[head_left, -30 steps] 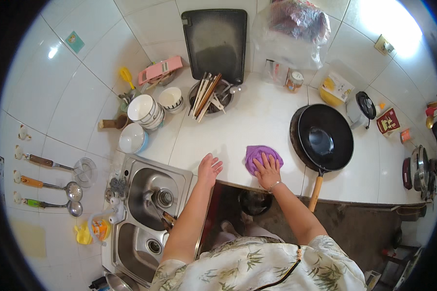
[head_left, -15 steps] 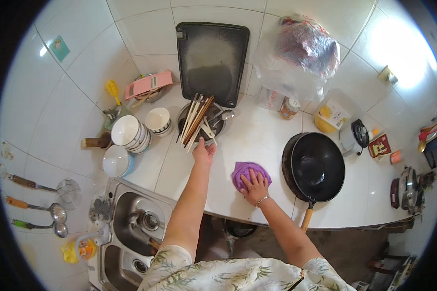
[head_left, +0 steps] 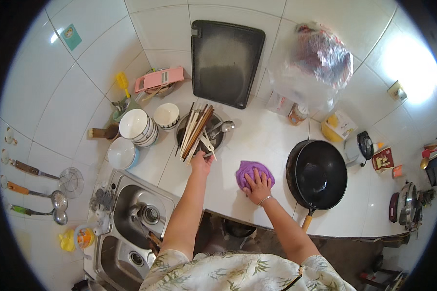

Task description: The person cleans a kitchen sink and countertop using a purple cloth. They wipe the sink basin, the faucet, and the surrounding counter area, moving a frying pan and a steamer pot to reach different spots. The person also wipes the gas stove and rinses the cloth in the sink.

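Note:
My left hand point(head_left: 201, 162) is closed on the near rim of a round metal bowl point(head_left: 218, 141) on the counter. Brown and cream chopsticks point(head_left: 195, 131) lie in a bundle across the bowl. Spoons point(head_left: 225, 127) stick out of its right side. The thumb is near the rim, and some fingers are hidden by it. Farther right, my right hand point(head_left: 259, 185) lies flat, fingers spread, on a crumpled purple cloth point(head_left: 246, 169). A black wok point(head_left: 320, 174) with a wooden handle stands to the right of that cloth.
Stacked white bowls point(head_left: 135, 124) stand left of the metal bowl, above a double steel sink point(head_left: 170, 198). A black cutting board point(head_left: 226, 63) leans on the back wall. A plastic bag point(head_left: 320, 63) hangs over a jar point(head_left: 298, 114). Ladles point(head_left: 58, 201) hang at left.
The metal bowl with the chopsticks has shifted left and nearer to me, away from the cutting board, with my left hand at its rim. My right hand stays on the cloth. The view has shifted slightly.

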The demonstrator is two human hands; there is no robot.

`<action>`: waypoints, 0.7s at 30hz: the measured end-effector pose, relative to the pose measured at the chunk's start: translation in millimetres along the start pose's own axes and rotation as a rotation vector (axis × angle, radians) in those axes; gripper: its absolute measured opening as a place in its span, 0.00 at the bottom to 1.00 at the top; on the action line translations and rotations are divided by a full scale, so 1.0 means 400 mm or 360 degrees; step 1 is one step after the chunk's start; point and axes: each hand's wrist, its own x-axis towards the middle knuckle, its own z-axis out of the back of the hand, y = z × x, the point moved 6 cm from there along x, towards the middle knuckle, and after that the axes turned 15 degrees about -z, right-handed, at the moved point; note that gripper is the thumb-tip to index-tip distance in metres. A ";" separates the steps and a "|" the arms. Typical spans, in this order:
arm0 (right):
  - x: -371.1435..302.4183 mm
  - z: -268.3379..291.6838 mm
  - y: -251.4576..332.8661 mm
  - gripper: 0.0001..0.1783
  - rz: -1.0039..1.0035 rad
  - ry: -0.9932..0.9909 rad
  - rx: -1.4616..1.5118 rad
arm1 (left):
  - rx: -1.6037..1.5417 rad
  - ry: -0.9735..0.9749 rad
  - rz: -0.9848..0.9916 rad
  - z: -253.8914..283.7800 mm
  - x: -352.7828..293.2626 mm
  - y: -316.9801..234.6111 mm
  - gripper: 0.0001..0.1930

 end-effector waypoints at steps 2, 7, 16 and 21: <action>-0.001 0.004 0.000 0.33 0.0034 -0.0012 0.0070 | -0.0027 -0.0064 0.0008 0.061 -0.014 -0.021 0.08; -0.012 0.014 -0.008 0.32 0.0159 0.0035 0.0184 | -0.0083 -0.0145 -0.0110 0.189 -0.027 -0.074 0.09; 0.014 -0.003 0.020 0.29 0.0365 -0.0135 0.0111 | 0.0131 -0.0104 -0.0120 0.209 -0.123 -0.135 0.12; 0.221 0.059 0.161 0.28 0.0348 -0.0197 0.0102 | 0.0308 -0.0056 -0.0096 0.219 -0.129 -0.132 0.14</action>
